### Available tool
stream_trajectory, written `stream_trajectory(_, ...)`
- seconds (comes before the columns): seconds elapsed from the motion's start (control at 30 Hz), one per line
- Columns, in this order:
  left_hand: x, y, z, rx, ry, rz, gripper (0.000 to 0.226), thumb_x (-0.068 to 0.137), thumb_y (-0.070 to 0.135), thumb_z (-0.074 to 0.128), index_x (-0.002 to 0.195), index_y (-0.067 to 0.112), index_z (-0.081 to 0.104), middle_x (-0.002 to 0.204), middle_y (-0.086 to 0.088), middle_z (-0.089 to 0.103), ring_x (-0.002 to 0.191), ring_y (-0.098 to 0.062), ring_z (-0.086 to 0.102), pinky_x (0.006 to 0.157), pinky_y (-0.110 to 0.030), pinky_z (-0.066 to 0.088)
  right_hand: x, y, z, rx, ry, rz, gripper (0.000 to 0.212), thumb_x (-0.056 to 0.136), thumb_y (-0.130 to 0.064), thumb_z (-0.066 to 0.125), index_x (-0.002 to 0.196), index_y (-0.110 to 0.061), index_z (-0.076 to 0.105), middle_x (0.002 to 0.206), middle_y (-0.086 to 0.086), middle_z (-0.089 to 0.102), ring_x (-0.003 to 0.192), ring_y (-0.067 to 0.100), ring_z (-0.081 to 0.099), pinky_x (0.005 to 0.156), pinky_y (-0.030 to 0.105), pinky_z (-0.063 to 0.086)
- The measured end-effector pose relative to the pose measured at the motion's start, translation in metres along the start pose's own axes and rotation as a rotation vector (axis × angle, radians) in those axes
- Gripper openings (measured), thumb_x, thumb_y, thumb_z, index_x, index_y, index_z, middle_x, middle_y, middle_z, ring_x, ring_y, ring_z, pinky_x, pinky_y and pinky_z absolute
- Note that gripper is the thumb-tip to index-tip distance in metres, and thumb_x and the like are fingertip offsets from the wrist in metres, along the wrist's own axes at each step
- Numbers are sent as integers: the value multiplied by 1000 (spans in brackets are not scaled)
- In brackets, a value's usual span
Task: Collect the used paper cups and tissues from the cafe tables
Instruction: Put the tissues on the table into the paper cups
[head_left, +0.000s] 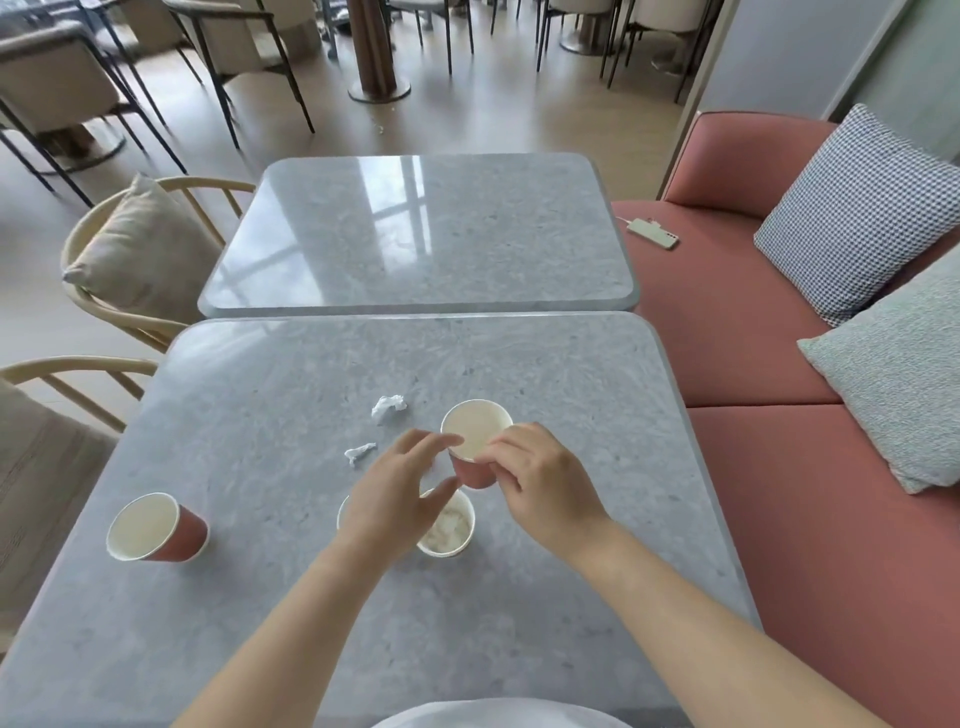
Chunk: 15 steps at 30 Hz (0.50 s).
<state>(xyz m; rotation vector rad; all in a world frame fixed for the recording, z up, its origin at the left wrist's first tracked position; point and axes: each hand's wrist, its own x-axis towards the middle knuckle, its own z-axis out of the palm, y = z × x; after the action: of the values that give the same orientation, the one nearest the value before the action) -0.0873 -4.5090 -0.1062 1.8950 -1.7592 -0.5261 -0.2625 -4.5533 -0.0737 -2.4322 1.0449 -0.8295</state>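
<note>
My right hand (540, 475) pinches the rim of the raised pink cup (475, 441), lifted off the tabletop (260, 597) and tilted toward me. My left hand (395, 499) is spread wide, empty, hovering over the tissue-stuffed cup (451, 527).

Risks: the rim-only pinch could slip or crush paper; the tilt spills any dregs; my left wrist could knock the cup under it.

Still out: the far-left cup (153, 527) and two tissue wads (388, 407) (359, 453).

Hidden: most of the stuffed cup's left side; whether the raised cup holds liquid; my right fingertips behind the wall.
</note>
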Motion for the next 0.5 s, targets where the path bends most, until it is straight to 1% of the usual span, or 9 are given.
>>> stream_trajectory(0.03,-1,-4,-7,3,11,-3,31,79,31,70,107,39,59,102,25,51,83,0,54,61,-17,38,5,-7,3,12,5,-18,26,86,-19,46,80,-10,70,77,2,67,74,26,60,58,31,52)
stream_trajectory(0.07,-3,-9,-15,8,28,-11,23,79,32,69,101,37,61,99,23,53,81,-1,56,61,-20,40,9,-15,8,20,3,-30,27,86,-21,47,80,-10,70,76,2,67,74,26,61,58,30,53)
stream_trajectory(0.17,-12,-29,-41,10,82,-58,10,79,34,69,87,34,63,91,20,56,77,-1,56,58,-21,41,22,-36,30,34,-9,-72,10,80,-9,60,77,-8,70,75,3,66,73,26,60,55,32,53)
stream_trajectory(0.23,-20,-46,-59,16,104,-77,10,78,34,70,84,34,62,88,21,55,77,1,55,59,-21,42,32,-52,47,52,-19,-96,9,80,-10,61,77,-9,69,76,2,66,72,24,60,56,31,53)
stream_trajectory(0.3,-29,-65,-77,28,131,-91,10,79,34,70,84,34,61,87,22,54,76,3,53,58,-16,40,45,-69,65,72,-38,-123,3,78,-10,67,79,-10,70,77,1,66,73,23,60,57,30,53)
stream_trajectory(0.37,-37,-88,-95,38,162,-114,12,79,33,70,88,33,62,87,21,53,75,3,53,57,-12,35,59,-87,86,91,-67,-152,6,75,-7,71,80,-10,70,77,2,67,74,23,61,58,28,52)
stream_trajectory(0.43,-47,-111,-112,36,179,-166,23,78,32,70,98,38,58,87,23,52,75,3,53,57,-16,37,70,-103,109,104,-101,-173,9,75,-2,69,80,-9,69,79,3,66,75,25,61,60,25,49)
stream_trajectory(0.47,-52,-124,-120,29,183,-201,31,78,32,70,104,40,55,87,24,52,76,4,52,58,-17,38,75,-111,120,111,-124,-174,10,76,0,66,81,-8,69,80,4,66,77,27,60,61,27,49)
stream_trajectory(0.5,-58,-137,-127,30,187,-234,38,78,33,70,110,41,51,88,24,52,76,5,52,59,-16,38,80,-118,132,124,-151,-173,10,77,1,63,81,-6,68,81,6,66,79,29,59,62,32,51)
